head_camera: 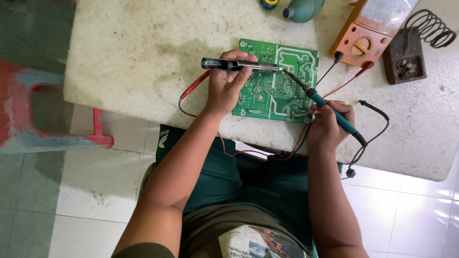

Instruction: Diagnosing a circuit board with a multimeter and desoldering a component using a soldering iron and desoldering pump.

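Note:
A green circuit board [267, 91] lies solder side up on the pale stone table [143, 52]. My left hand [228, 85] rests on the board's left edge and holds a black and silver desoldering pump [239, 65] level, its nozzle pointing right over the board. My right hand [330, 123] grips a teal-handled soldering iron [330, 109] like a pen. Its dark tip reaches up and left to the board's upper middle, meeting the pump's nozzle.
An orange multimeter [368, 38] sits at the back right with red and black leads [191, 88] trailing under the board. A coiled iron stand [413, 48] is beside it, a teal bulb blower [302, 9] behind. A red stool [48, 124] stands on the left floor.

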